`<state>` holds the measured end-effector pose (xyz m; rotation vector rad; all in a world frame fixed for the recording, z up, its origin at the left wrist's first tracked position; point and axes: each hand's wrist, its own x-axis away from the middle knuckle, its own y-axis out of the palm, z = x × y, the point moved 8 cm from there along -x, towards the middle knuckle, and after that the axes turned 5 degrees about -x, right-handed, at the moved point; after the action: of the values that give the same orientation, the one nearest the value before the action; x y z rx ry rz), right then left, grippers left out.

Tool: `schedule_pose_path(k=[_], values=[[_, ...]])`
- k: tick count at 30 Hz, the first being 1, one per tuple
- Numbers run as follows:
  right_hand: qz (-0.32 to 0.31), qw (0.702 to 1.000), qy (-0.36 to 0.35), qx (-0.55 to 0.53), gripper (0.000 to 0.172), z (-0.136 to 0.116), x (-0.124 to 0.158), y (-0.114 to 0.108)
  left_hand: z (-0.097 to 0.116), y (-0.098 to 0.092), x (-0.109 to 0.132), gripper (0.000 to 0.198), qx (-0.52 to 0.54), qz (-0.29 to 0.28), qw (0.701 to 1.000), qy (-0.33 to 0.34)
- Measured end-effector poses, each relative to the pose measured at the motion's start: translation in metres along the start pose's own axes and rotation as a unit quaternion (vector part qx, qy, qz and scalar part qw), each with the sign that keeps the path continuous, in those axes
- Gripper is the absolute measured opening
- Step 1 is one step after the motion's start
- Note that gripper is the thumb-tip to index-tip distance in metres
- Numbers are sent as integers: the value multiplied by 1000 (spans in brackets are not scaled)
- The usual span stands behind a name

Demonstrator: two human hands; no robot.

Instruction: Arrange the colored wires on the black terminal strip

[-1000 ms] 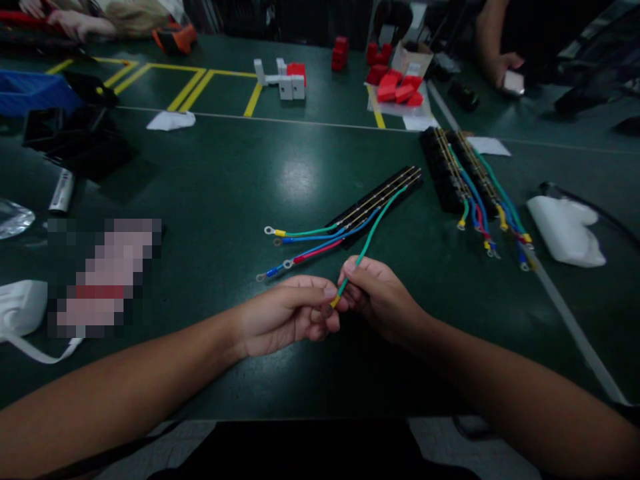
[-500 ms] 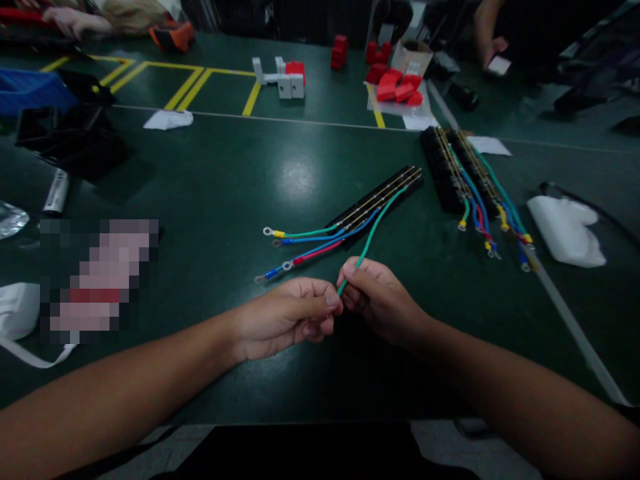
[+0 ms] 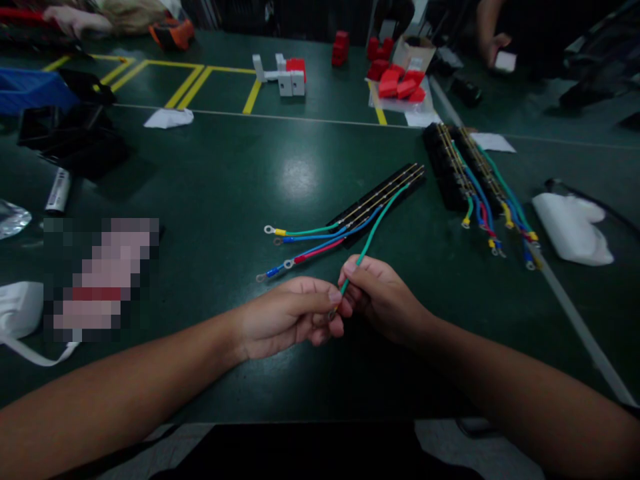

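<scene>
A green wire runs from the far end of a black strip with brass-coloured rods down to my hands. My left hand pinches the wire's near end, where a bit of the terminal shows between the fingers. Just to the right, my right hand holds the same wire between thumb and fingers, a little higher up. Other wires fan out leftward from the strip: a green one with a yellow-sleeved ring terminal, blue ones and a red one.
Two more wired black strips lie at the right, near a white wrapped object. On the left are a pixelated phone-like object, a white charger and black bins. Red parts sit farther back; another person's hand holds something white.
My left hand has shifted slightly right, closer to my right hand, and the wire's end now shows at its fingertips. The other person's hand has moved slightly.
</scene>
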<state>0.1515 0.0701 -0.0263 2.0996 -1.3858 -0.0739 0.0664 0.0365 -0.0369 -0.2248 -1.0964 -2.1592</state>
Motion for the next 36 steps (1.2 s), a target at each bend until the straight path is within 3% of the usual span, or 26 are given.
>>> schedule_pose_path(k=[8,26,36], values=[[21,1000,-6,17,30,2,0,-5,2,-2,1,24,2,34,999,22],[8,1000,-2,14,25,1,0,-2,-1,0,0,18,-17,7,1000,7],[16,1000,-14,23,30,1,-1,-4,1,-3,0,22,-13,33,999,36]])
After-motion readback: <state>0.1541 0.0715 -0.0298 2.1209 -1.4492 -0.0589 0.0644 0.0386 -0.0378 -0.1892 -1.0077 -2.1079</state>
